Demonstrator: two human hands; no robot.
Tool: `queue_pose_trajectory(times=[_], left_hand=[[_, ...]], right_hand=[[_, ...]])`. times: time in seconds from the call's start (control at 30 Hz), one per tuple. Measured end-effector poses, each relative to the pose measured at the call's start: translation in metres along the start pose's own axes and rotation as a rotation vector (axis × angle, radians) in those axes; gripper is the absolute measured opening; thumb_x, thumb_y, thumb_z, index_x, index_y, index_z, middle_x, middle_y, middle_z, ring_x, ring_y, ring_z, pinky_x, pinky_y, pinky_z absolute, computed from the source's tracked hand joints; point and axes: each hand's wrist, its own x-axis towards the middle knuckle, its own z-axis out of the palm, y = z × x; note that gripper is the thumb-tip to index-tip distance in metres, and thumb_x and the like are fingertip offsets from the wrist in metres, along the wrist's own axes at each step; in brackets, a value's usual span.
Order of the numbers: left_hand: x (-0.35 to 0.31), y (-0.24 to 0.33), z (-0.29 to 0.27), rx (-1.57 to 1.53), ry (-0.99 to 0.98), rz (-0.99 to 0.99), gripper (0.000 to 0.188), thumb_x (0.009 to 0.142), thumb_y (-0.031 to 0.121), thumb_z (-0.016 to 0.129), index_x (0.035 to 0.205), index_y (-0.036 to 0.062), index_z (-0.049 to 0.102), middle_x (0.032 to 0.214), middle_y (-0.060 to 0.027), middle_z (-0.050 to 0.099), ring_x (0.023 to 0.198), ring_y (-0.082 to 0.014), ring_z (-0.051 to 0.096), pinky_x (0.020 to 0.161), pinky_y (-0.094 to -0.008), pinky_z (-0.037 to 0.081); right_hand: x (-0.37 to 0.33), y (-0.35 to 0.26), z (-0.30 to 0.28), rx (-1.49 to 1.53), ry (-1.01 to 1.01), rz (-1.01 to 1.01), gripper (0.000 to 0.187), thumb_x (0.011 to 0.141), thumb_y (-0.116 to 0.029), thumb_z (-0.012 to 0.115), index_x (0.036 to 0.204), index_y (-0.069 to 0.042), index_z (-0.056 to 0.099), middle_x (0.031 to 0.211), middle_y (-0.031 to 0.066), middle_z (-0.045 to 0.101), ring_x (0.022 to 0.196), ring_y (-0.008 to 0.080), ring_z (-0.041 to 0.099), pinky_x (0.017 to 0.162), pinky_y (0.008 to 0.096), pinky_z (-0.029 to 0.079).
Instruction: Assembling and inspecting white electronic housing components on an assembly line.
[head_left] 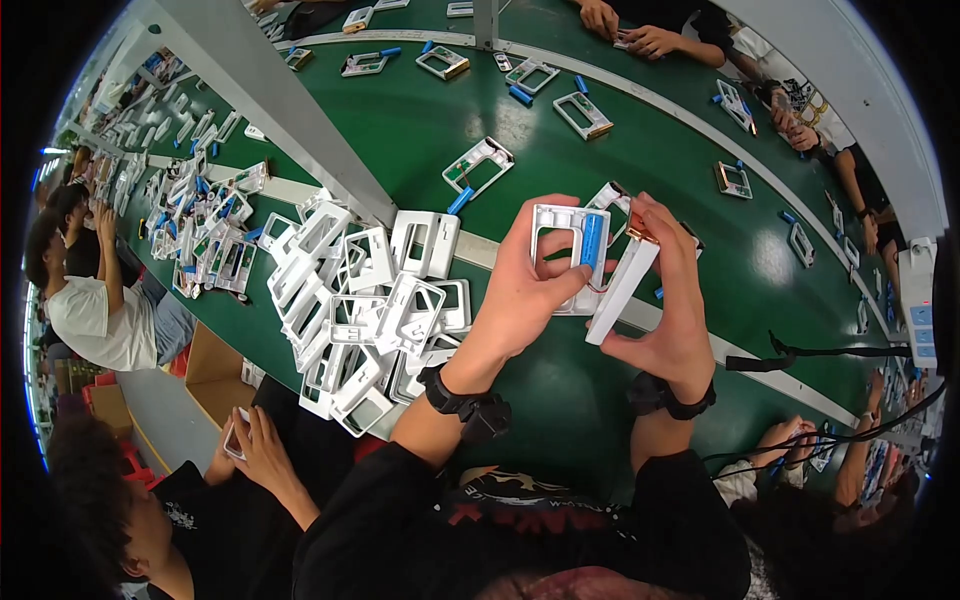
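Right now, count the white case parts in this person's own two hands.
2. The left hand holds a white frame with a blue cell in it; the right hand holds a white cover edge-on beside it. More could be hidden behind.

Two hands raised over tabletop point(620, 130) near its front edge; left hand point(525, 285) at 9 o'clock of right hand point(670, 310), frame with battery point(570, 250) and cover piece point(620, 290) between them. Pile of empty frames point(370, 310) at 9 o'clock of left hand. Single assembled frames point(478, 165) scattered at 12 o'clock. Power strip point(918, 300) at 3 o'clock, tabletop's far right
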Motion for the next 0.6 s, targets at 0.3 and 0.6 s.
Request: queue_pose_trajectory(times=[0.3, 0.6], left_hand=[[0.0, -0.0017, -0.0001, 0.078, -0.039, -0.01, 0.067, 0.078, -0.016, 0.058, 0.135, 0.0071, 0.032, 0.119, -0.0165, 0.06, 0.103, -0.0278, 0.067, 0.086, -0.0329, 0.056], [-0.0003, -0.0012, 0.0004, 0.103, -0.062, -0.065, 0.071, 0.077, -0.015, 0.061, 0.137, 0.0085, 0.031, 0.117, -0.0138, 0.059, 0.104, -0.0241, 0.066, 0.083, -0.0315, 0.056]], right_hand=[[0.0021, 0.0004, -0.0009, -0.048, 0.026, -0.02, 0.108, 0.05, -0.01, 0.085, 0.144, -0.001, 0.033, 0.145, 0.0228, 0.036, 0.136, 0.0379, 0.037, 0.106, 0.0471, 0.039], [0.0046, -0.0031, -0.0026, -0.03, -0.008, 0.0, 0.103, 0.048, -0.003, 0.078, 0.142, -0.002, 0.035, 0.14, 0.0183, 0.042, 0.134, 0.039, 0.039, 0.105, 0.0452, 0.04]])
